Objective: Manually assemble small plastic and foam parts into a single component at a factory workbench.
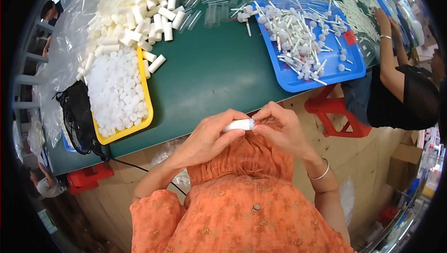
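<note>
Head view, looking down over an orange garment to a green table (219, 74). Left hand (209, 134) closed around a small white tube (238, 125), held level just off the near table edge, in front of the chest. Right hand (281, 129) pinched shut at the tube's right end, fingertips (259, 121) touching it; whether a separate piece sits there, cannot tell. Silver bangle (320, 173) on the right wrist. Yellow tray (145, 95) of white round caps at left, white cylinders (139, 13) heaped beyond it. Blue tray (326, 74) of white stemmed pieces at right, well apart from the hands. Another person's arm (387, 53) reaching onto the table's far right side. Red stool (333, 113) below the blue tray.
</note>
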`<act>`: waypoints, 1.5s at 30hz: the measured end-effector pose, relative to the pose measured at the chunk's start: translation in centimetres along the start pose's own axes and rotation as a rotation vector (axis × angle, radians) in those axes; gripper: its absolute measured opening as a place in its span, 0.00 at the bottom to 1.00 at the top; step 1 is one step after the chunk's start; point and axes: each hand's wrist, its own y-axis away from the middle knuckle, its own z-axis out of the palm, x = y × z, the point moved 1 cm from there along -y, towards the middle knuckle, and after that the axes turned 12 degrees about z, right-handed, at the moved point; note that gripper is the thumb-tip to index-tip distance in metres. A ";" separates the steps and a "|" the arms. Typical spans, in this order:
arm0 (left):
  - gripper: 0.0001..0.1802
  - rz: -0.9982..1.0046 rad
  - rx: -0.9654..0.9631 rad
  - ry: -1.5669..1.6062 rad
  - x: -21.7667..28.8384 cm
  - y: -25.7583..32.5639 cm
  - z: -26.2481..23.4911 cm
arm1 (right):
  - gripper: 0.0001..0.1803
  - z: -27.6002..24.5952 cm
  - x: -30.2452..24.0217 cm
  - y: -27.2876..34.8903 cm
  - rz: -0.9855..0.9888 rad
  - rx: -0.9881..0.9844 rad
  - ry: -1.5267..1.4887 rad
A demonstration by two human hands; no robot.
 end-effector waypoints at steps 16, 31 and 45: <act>0.12 -0.139 0.120 0.344 -4.7 3.1 4.5 | 0.09 1.6 3.9 1.0 0.109 0.010 -0.137; 0.20 -0.515 0.517 0.815 -5.9 -0.6 8.4 | 0.20 8.0 8.6 1.1 0.387 0.103 -1.208; 0.18 -0.377 0.486 1.041 -8.1 -1.4 7.6 | 0.23 3.4 7.0 0.7 0.585 -0.181 -1.319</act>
